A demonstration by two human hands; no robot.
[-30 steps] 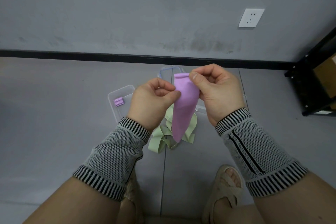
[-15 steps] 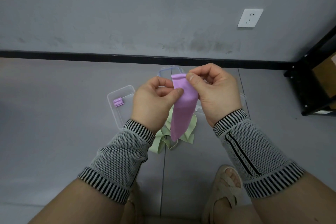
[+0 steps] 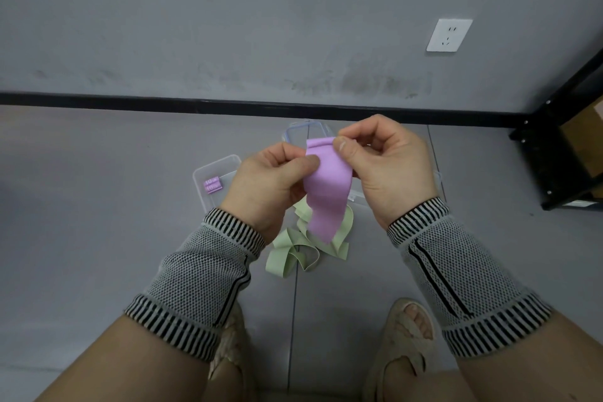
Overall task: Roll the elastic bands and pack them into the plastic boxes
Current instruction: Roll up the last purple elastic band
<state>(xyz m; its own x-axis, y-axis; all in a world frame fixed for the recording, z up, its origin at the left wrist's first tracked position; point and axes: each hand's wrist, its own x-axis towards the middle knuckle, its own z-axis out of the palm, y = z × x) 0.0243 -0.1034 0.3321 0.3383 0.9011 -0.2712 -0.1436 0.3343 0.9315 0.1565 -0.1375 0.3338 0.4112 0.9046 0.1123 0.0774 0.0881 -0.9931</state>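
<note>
Above the floor, purple band (image 3: 327, 186) pinched at its top edge by left hand (image 3: 267, 188) and right hand (image 3: 388, 166), first turn barely rolled; one roll (image 3: 212, 185) already boxed (image 3: 199, 173), green bands (image 3: 306, 245) untouched.

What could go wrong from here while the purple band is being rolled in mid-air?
1. The wide purple elastic band has only a small curl at its top edge, pinched by the left hand and right hand; it may spring open.
2. Its loose tail hangs over the pale green elastic bands on the floor and might snag them.
3. The clear plastic box sits partly hidden behind the hands, so placing could miss.
</note>
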